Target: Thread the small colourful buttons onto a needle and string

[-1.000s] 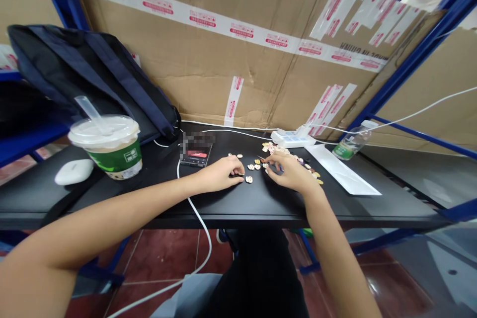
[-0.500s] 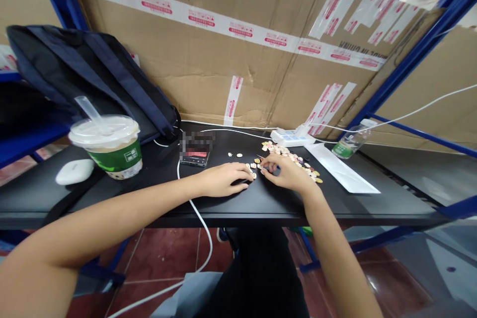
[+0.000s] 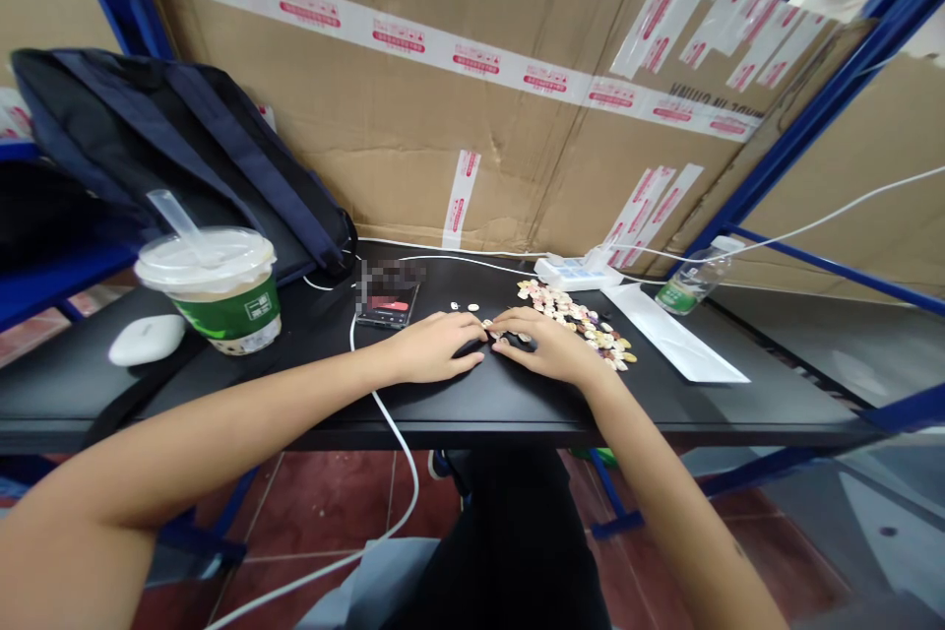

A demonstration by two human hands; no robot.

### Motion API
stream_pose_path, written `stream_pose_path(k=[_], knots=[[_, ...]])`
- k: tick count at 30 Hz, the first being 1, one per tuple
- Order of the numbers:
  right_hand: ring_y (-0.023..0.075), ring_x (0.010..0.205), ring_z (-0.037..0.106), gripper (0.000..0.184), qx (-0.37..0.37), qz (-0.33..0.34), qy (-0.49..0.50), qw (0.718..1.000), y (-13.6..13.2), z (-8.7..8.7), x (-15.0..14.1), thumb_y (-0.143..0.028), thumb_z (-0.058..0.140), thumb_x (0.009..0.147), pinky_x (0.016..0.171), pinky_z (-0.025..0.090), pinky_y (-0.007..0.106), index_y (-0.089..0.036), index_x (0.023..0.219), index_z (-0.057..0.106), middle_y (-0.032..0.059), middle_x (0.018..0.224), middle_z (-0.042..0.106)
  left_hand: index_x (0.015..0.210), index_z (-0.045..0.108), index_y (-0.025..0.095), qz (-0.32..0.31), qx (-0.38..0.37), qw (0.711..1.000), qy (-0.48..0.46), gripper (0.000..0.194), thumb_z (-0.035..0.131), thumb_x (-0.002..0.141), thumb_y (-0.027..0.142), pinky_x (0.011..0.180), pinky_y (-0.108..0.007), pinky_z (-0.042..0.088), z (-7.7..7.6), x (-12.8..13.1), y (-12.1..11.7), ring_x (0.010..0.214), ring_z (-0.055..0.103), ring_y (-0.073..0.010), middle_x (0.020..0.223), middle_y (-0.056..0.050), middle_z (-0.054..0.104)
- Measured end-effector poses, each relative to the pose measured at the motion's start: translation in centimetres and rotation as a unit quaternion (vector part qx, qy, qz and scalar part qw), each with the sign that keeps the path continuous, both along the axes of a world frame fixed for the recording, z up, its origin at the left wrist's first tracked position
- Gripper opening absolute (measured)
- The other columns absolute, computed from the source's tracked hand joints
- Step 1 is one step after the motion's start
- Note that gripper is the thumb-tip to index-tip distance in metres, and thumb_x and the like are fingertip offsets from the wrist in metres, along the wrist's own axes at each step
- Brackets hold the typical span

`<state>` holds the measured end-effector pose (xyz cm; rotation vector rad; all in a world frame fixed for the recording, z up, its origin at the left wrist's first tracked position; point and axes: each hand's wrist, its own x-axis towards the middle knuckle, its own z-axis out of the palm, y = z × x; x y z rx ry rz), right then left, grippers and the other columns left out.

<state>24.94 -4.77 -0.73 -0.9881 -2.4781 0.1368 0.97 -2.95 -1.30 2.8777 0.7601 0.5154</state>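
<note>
Small, rounded pieces (image 3: pixel 552 301) — mostly cream, some yellow — on smooth black tabletop (image 3: pixel 443 409); my left hand (image 3: pixel 437 346) and right hand (image 3: pixel 546 343) curve nearly together, grip unclear.

- Navy-and-black backpack (image 3: pixel 173 138), upper left, in front of a taped cardboard panel (image 3: pixel 413 113)
- Lidded drink cup (image 3: pixel 221 305) with straw and green band, left
- White earbud case (image 3: pixel 146 342) just beside it, far left
- Smartphone (image 3: pixel 388 309), partly pixelated, left of centre
- White power strip (image 3: pixel 576 275), right of centre
- Green-labelled plastic bottle (image 3: pixel 692 282), white-capped, right
- Blue metal post (image 3: pixel 819 108), upper right
</note>
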Motion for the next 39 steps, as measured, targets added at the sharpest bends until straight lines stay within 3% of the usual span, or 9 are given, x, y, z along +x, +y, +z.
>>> stream_pose_path(k=[4,9,13,17,22,30,34,39], knots=[[0.0236,0.106,0.063,0.025,0.020,-0.016,0.010,1.000,0.4,0.3,0.6,-0.033,0.059,0.093,0.097,0.050,0.040,-0.024,0.112,0.071,0.0081,0.111,0.069,0.116,0.062,0.014,0.072,0.060,0.995,0.015,0.032,0.049,0.096,0.035,0.097,-0.036,0.044,0.2,-0.2,0.4,0.113,0.059,-0.0241,0.122,-0.012,0.061],[0.0236,0.101,0.065,0.025,0.053,-0.015,-0.014,0.998,2.5,1.1,0.0,-0.031,0.057,0.094,0.093,0.051,0.038,-0.021,0.111,0.071,0.0090,0.106,0.070,0.126,0.058,0.008,0.158,0.140,0.977,0.031,0.039,0.044,0.098,0.031,0.101,-0.039,0.040,0.1,-0.8,1.5,0.121,0.053,-0.0277,0.128,-0.017,0.060],[0.0233,0.099,0.066,0.028,0.055,-0.012,-0.049,0.997,5.0,0.8,-1.6,-0.031,0.056,0.094,0.090,0.051,0.037,-0.020,0.116,0.070,0.0097,0.106,0.070,0.129,0.058,0.011,0.161,0.135,0.976,0.056,0.039,0.042,0.100,0.032,0.103,-0.040,0.038,-0.4,-1.1,2.4,0.128,0.049,-0.0279,0.135,-0.014,0.059],[0.0203,0.087,0.066,0.021,0.043,-0.010,-0.055,0.998,6.5,0.2,-3.2,-0.026,0.058,0.092,0.081,0.052,0.033,-0.018,0.106,0.073,0.0088,0.097,0.070,0.116,0.065,0.012,0.118,0.104,0.987,0.041,0.031,0.044,0.099,0.029,0.096,-0.036,0.043,-0.3,-1.0,2.5,0.113,0.059,-0.0246,0.118,-0.012,0.068],[0.0173,0.080,0.065,0.016,0.014,0.029,-0.003,0.999,6.0,-0.2,-3.6,-0.013,0.059,0.088,0.078,0.052,0.030,-0.016,0.094,0.074,0.0072,0.087,0.069,0.096,0.070,0.013,0.074,0.043,0.996,0.004,0.020,0.052,0.095,0.021,0.088,-0.033,0.048,0.4,-0.5,1.9,0.093,0.065,-0.0216,0.095,-0.009,0.070],[0.0159,0.082,0.068,0.018,-0.046,0.052,0.139,0.988,4.8,-0.4,-2.2,-0.023,0.063,0.086,0.079,0.057,0.030,-0.019,0.101,0.072,0.0065,0.097,0.071,0.091,0.070,0.014,0.078,-0.143,0.977,-0.137,0.015,0.062,0.079,0.009,0.073,-0.023,0.052,-0.1,-0.3,2.3,0.073,0.065,-0.0130,0.085,-0.004,0.069],[0.0160,0.080,0.070,0.022,-0.081,0.042,0.194,0.977,5.0,-0.8,-2.1,-0.029,0.069,0.082,0.079,0.059,0.030,-0.017,0.100,0.071,0.0062,0.092,0.071,0.099,0.072,0.014,0.120,-0.126,0.977,-0.122,0.023,0.069,0.080,0.027,0.072,-0.026,0.051,-0.3,-0.6,2.8,0.075,0.063,-0.0151,0.088,-0.006,0.066],[0.0151,0.077,0.070,0.020,-0.096,0.054,0.198,0.974,4.8,-0.5,-2.2,-0.029,0.070,0.079,0.077,0.060,0.029,-0.016,0.094,0.071,0.0058,0.091,0.070,0.082,0.071,0.016,0.107,-0.149,0.978,-0.104,0.011,0.065,0.082,0.025,0.070,-0.026,0.049,0.0,-0.6,2.6,0.071,0.061,-0.0144,0.083,-0.004,0.064]])
